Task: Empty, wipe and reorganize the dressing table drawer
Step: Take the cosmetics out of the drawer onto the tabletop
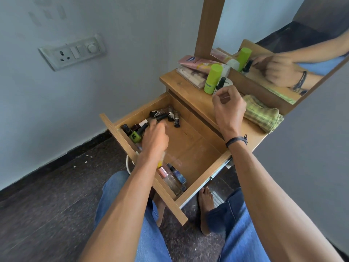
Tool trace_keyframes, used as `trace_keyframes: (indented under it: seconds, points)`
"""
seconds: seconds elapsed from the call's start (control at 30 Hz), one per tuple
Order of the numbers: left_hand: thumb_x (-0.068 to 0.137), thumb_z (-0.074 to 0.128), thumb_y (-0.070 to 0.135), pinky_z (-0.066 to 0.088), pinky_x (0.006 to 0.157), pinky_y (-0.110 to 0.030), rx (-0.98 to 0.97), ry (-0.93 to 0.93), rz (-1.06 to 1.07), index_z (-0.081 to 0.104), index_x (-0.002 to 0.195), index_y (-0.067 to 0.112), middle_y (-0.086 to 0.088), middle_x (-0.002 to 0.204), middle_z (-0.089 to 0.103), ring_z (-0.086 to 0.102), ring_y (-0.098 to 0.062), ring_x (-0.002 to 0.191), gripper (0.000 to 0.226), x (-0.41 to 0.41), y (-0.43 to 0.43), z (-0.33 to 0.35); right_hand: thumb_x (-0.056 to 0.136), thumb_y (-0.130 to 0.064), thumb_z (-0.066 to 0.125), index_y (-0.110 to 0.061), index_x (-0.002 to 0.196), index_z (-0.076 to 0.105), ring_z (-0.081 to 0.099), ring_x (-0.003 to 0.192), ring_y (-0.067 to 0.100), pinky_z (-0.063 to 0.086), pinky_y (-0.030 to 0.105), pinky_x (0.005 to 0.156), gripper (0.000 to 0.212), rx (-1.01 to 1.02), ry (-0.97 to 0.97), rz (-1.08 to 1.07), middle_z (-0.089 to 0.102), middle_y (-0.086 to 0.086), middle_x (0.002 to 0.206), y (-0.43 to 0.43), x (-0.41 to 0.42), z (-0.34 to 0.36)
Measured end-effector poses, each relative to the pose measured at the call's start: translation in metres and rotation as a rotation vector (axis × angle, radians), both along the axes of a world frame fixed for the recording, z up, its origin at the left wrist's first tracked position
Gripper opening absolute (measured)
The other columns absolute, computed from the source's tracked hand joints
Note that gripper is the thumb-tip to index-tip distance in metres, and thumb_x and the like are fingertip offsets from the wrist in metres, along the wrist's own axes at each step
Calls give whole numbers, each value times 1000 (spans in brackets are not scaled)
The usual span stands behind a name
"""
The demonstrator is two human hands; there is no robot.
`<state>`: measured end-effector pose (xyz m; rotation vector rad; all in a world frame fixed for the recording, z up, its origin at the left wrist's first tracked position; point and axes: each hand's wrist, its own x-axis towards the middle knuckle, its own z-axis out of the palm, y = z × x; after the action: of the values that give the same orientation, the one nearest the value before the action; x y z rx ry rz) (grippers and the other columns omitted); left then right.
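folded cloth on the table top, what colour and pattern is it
Green with pale yellowish stripes; the cloth shows best in the head view.

Brightness: you are working in soft, even daylight, and colours read clearly.
Light source: it lies outside the frame; the wall (132,53) on your left is paler than the grey one on your right.
Shadows: soft-edged; the floor (56,205) beneath the drawer (143,163) is shaded, and the drawer's back darkens under the table (181,82) edge.
Glare: a faint sheen lies on the drawer's bottom.
Motion blur: your left hand (154,137) is smeared, as is your right hand (229,108) in the mirror (264,35).
Distortion: the wide lens tilts the switch plate (72,52) and swells your forearms toward the lower corners.
Focus: the centre is fairly crisp; the corners go soft.
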<state>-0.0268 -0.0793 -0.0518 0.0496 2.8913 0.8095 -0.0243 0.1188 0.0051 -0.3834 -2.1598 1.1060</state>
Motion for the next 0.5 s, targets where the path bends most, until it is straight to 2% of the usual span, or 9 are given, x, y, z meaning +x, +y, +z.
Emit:
trace_keyframes:
  seconds: [0.07,0.13,0.23,0.27,0.33,0.43,0.5]
  points:
    - [95,48,-8,50,88,-35,84,38,-16,61,130,16,-9,137,48,58,-23,108,45,1,1,2,86,-6,61,-14,86,65,62,72,9,51,21,66,9,124,25,94,67,-5,83,-14,17,-7]
    - [99,45,-4,44,84,-28,129,49,-15,62,127,19,-7,135,49,53,-16,102,39,1,0,5,91,-7,64,-16,89,65,62,74,8,52,21,66,9,256,-73,256,66,-6,86,-29,41,-18]
    - [103,43,4,40,79,-31,141,31,1,62,123,20,-6,134,48,51,-17,101,32,0,-2,4,93,-21,71,-22,95,68,63,80,3,58,23,73,4,351,-484,488,64,-11,92,-49,70,-40]
    - [103,44,5,40,77,-31,136,18,3,63,122,20,-6,133,49,52,-18,99,31,0,-2,4,93,-28,72,-22,96,68,64,81,4,59,25,73,8,368,-612,535,64,-11,94,-54,77,-46]
    - [104,44,7,40,70,-30,131,-18,8,65,118,20,-6,129,54,52,-18,93,28,-2,-3,2,91,-39,72,-24,97,68,63,80,9,60,31,71,16,406,-756,594,62,-11,94,-59,87,-57]
    - [104,46,13,40,63,-28,130,-80,2,66,115,20,-4,122,64,54,-18,91,24,-5,-2,0,88,-36,75,-28,101,67,62,84,12,61,36,71,18,459,-725,588,60,-12,99,-61,92,-64]
    - [104,49,16,41,63,-29,138,-147,-2,66,114,22,-4,117,67,58,-19,91,21,-6,-2,-3,87,-35,78,-29,113,64,60,89,12,60,34,73,30,470,-705,567,54,-11,107,-60,91,-68]
